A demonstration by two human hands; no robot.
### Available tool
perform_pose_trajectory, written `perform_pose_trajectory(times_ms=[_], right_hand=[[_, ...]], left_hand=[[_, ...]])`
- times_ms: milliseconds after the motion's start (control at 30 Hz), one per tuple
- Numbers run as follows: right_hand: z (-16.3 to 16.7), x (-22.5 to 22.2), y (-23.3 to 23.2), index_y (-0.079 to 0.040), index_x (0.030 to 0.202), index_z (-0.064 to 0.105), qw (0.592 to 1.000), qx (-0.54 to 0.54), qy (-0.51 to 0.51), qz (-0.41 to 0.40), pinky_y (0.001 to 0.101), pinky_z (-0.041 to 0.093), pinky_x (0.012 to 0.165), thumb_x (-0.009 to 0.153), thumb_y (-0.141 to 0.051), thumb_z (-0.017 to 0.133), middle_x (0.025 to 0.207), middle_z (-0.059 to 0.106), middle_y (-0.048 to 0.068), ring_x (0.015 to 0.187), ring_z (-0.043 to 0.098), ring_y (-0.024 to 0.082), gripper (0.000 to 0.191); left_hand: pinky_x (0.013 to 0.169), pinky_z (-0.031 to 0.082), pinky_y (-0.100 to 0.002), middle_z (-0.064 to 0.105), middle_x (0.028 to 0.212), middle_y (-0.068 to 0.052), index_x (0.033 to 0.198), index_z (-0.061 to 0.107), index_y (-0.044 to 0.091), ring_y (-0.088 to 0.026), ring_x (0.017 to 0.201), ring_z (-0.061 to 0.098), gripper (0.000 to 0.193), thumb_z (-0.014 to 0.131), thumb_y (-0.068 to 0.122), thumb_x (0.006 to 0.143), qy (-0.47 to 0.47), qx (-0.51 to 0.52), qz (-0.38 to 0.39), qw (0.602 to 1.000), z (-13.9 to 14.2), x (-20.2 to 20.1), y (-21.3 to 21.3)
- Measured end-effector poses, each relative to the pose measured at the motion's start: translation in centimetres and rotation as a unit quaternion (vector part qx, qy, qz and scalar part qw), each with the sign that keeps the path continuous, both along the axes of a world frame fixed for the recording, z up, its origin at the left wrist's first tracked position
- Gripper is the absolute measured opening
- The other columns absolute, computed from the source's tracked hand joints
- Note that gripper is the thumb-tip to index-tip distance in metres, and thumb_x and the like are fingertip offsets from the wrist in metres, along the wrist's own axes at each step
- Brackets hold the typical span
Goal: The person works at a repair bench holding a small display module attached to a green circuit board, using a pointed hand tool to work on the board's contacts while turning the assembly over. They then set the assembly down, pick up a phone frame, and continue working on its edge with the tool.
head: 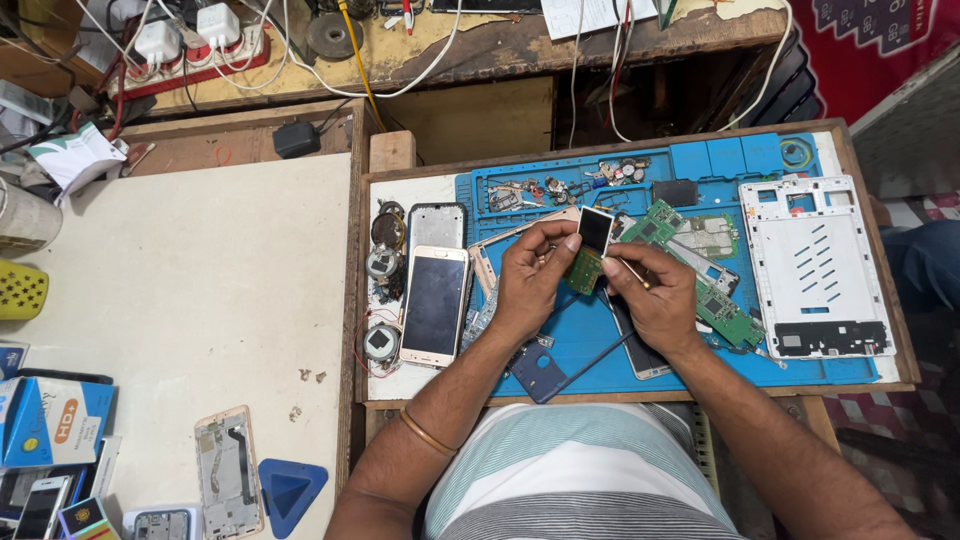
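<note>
My left hand [530,280] grips a small green circuit board [586,268] that carries a little dark screen in a white frame [596,230]. My right hand [655,300] pinches a thin tool whose tip touches the board's right edge. Both hands hover over a blue repair mat [600,350]. A long green circuit board [715,295] lies just right of my right hand. A gold phone [436,305] rests face up left of my left wrist.
A white tablet frame [815,265] lies at the mat's right. A black phone [436,225], round metal parts [383,265] and small screws sit along the mat. On the white table at left lie a gutted phone [228,470], a blue pick [290,490] and boxes [55,420].
</note>
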State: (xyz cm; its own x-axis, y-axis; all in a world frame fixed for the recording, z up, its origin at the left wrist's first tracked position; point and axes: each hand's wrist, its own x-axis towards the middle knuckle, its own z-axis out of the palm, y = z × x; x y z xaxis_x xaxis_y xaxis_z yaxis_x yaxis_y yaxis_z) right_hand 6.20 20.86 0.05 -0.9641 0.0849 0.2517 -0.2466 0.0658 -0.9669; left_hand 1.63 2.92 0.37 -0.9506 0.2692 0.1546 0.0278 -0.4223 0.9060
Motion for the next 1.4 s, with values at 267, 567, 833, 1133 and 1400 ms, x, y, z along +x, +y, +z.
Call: perform_pose_trajectory(times_ms=[267, 567, 833, 1133, 1400], right_hand=[[-0.2, -0.2, 0.1, 0.001, 0.111, 0.071, 1.0, 0.005, 0.013, -0.007, 0.0212, 0.053, 0.065, 0.1, -0.012, 0.072, 0.098, 0.071, 0.006, 0.075, 0.066, 0.008, 0.017], [-0.1, -0.8, -0.2, 0.002, 0.105, 0.072, 0.999, 0.005, -0.016, -0.038, 0.0209, 0.051, 0.062, 0.098, -0.014, 0.073, 0.086, 0.07, 0.004, 0.071, 0.065, 0.007, 0.017], [-0.2, -0.9, -0.1, 0.001, 0.104, 0.073, 1.0, -0.003, -0.009, -0.019, 0.0205, 0.051, 0.062, 0.099, -0.015, 0.071, 0.083, 0.07, 0.003, 0.07, 0.064, 0.006, 0.017], [0.2, -0.9, 0.0, 0.0, 0.102, 0.073, 1.0, 0.003, -0.019, -0.003, 0.0213, 0.051, 0.061, 0.1, -0.017, 0.068, 0.082, 0.07, 0.003, 0.069, 0.064, 0.007, 0.018], [0.4, -0.7, 0.1, -0.001, 0.1, 0.072, 1.0, 0.002, -0.009, 0.016, 0.022, 0.051, 0.063, 0.103, -0.021, 0.066, 0.083, 0.068, 0.003, 0.071, 0.063, 0.007, 0.022]], left_hand=[[0.079, 0.056, -0.021, 0.072, 0.103, -0.005, 0.122, 0.067, 0.001, -0.006, 0.091, 0.067, 0.023, 0.065, 0.015, 0.105, -0.001, -0.032, -0.006, 0.999, -0.7, 0.0, -0.1], [0.07, 0.045, -0.017, 0.068, 0.094, 0.001, 0.12, 0.071, 0.001, -0.002, 0.081, 0.055, 0.02, 0.07, 0.012, 0.103, 0.003, -0.036, 0.004, 0.999, -1.0, 0.0, 0.2], [0.076, 0.049, -0.018, 0.071, 0.098, 0.0, 0.117, 0.07, 0.0, -0.003, 0.087, 0.06, 0.019, 0.07, 0.012, 0.102, 0.001, -0.011, 0.014, 1.0, -0.3, -0.3, 0.1], [0.079, 0.056, -0.021, 0.072, 0.097, -0.004, 0.112, 0.07, 0.001, -0.006, 0.088, 0.066, 0.016, 0.071, 0.012, 0.101, -0.001, -0.01, -0.001, 1.0, -0.3, -0.3, -0.1], [0.08, 0.057, -0.021, 0.072, 0.098, -0.005, 0.111, 0.07, 0.001, -0.006, 0.09, 0.067, 0.015, 0.072, 0.01, 0.1, -0.009, 0.006, -0.004, 1.0, -0.4, -0.2, 0.1]])
